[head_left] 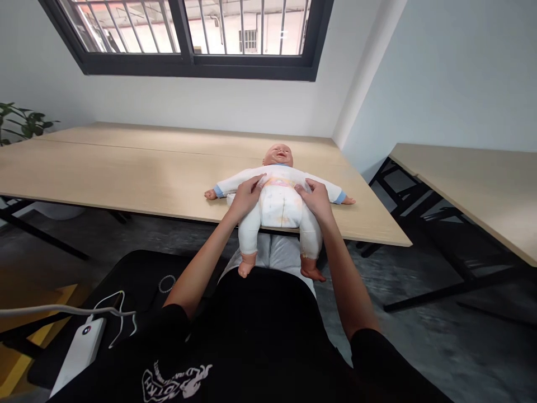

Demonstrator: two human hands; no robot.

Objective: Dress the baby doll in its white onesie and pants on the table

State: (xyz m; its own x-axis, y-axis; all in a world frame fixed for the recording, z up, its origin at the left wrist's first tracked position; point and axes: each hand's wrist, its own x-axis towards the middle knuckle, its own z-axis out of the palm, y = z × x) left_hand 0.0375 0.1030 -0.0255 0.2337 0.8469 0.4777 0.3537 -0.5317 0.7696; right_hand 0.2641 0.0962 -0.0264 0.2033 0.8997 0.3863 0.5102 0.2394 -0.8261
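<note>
Shirt (268, 336) faces table edge (159, 212), doll's legs (250, 232) overhanging, half-curled hands (248, 196) (317, 198) touching diaper (280, 207), grip unclear.

The left hand (248, 195) and right hand (316, 198) are hiding parts of the diaper (282, 208) at its upper sides. Right of the grip, the view's edge is cutting off a second table (482, 179); far left, a plant (31, 124).

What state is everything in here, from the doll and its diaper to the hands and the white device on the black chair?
Doll: on its back on the table, arms spread, legs hanging over the edge
Diaper: covering the doll's hips; fastening unclear
Left hand: at the diaper's waist, fingers bent
Right hand: at the diaper's other side, fingers bent
White device: lying on the black chair, cable apparently attached
Window: barred; open or shut unclear
</note>
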